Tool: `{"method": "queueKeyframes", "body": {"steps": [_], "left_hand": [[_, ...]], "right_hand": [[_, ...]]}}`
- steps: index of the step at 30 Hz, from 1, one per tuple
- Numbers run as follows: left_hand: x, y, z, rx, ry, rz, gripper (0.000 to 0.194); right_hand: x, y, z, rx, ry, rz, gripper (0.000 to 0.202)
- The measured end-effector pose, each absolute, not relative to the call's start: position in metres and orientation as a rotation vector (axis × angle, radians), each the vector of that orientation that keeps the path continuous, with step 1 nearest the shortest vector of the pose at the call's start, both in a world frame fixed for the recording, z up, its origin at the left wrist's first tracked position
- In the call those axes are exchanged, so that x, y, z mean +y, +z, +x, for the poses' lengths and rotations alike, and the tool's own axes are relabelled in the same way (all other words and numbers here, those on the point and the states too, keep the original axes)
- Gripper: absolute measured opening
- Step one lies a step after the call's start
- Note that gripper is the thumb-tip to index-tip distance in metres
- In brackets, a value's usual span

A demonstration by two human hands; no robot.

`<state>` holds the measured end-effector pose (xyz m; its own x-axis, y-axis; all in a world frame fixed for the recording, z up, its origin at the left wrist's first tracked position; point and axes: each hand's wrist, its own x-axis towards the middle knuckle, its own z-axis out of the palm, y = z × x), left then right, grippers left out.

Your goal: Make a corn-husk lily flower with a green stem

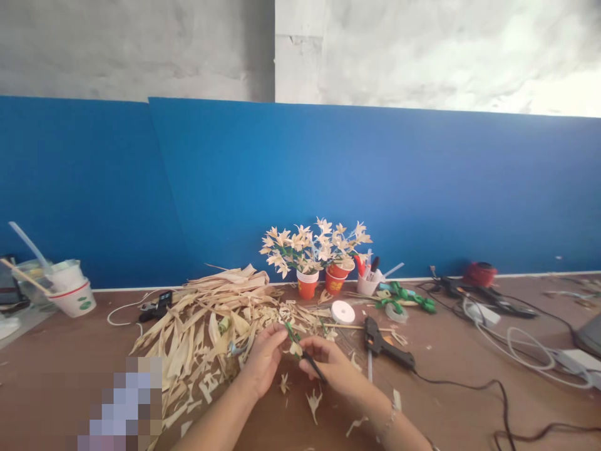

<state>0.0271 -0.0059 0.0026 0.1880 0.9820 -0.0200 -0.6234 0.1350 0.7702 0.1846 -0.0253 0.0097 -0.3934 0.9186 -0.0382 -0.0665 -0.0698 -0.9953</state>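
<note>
My left hand (263, 358) is closed, its thumb and fingers pinching a small pale husk flower with a green stem (295, 341). Just to the right, my right hand (332, 362) grips a slim black-handled tool (314, 368) whose working end is hidden near the flower, so I cannot tell its kind. Loose husk flowers (313, 404) lie on the table below the hands. A heap of dry corn husks (197, 332) spreads to the left. Behind the hands, bunches of finished husk flowers (300, 243) stand in red paper cups (307, 288).
A black glue gun (387, 344) with its cord lies to the right, near a white tape roll (342, 312). Green tape strips (404, 297), a pen cup (369, 285) and white cables (511, 351) stretch further right. A paper cup (75, 297) stands far left. A blue partition (352, 169) backs the table.
</note>
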Motion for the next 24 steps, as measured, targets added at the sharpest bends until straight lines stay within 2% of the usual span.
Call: {"method": "queueKeyframes", "body": {"steps": [11,24], "left_hand": [[-0.0064,0.0048,0.0232,0.709,1.181,0.744,0.012],[-0.0048,-0.0007,0.0285,0.660,1.333,0.741,0.012]], "right_hand": [[-0.0274,0.0162,0.1844,-1.416,1.618,-0.960,0.043],[-0.0303,0.0148,0.1780,-1.434,1.514,-0.937,0.039]]}}
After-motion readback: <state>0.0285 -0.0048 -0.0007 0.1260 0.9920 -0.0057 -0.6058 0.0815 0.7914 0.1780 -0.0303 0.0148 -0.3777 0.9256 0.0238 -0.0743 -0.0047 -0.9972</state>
